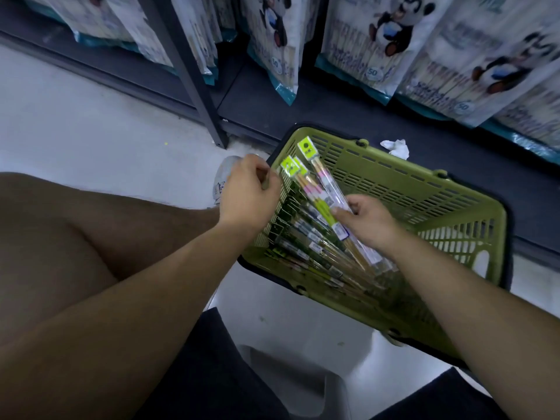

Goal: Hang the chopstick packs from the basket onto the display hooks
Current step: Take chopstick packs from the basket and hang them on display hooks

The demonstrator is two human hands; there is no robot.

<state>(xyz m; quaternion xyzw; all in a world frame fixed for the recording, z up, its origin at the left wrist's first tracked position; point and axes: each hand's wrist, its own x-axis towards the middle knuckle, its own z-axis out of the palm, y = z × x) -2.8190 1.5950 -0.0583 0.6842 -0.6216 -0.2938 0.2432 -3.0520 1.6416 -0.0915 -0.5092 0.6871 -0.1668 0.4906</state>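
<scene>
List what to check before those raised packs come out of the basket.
1. Right hand grips the raised chopstick packs: ok.
2. Their yellow-green header cards stand above the basket rim: ok.
3. Left hand steadies the basket: cannot tell; its curled fingers sit at the left rim, and what they hold is hidden.
4. Free display hook in view: not ok; only hanging panda bags show.
5. Hang holes in the header cards intact: cannot tell, too small.
</scene>
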